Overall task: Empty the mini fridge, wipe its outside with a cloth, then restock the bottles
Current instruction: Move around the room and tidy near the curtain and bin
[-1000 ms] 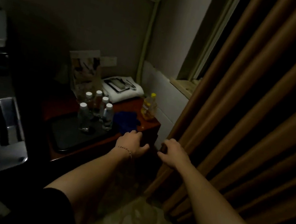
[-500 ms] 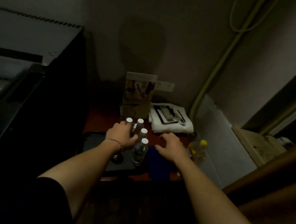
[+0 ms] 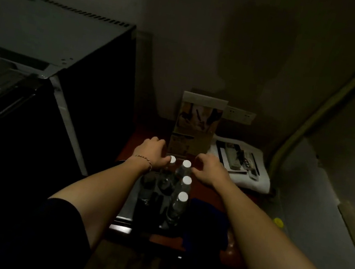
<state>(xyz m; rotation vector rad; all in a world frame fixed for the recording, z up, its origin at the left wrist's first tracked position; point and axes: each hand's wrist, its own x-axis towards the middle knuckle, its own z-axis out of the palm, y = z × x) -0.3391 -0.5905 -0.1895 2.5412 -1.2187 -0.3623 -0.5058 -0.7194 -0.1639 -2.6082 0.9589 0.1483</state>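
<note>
A: Standing far left, fridge (image 3: 52, 49), black, top bare. Bottles (image 3: 180, 188) right of it, on tray (image 3: 130, 208), white caps.

B: Hands?

A: Left hand (image 3: 152, 152) over the back bottle, fingers curled; actual grip, can't tell. Right hand (image 3: 209, 169) loosely curled, touching nothing clearly. Cloth (image 3: 206, 222), blue, beside tray.

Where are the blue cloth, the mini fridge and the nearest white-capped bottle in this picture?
blue cloth (image 3: 206, 222), head view, middle of the dark blue fabric.
mini fridge (image 3: 56, 29), head view, its grey top panel.
nearest bottle (image 3: 183, 196), head view, its white cap.
</note>
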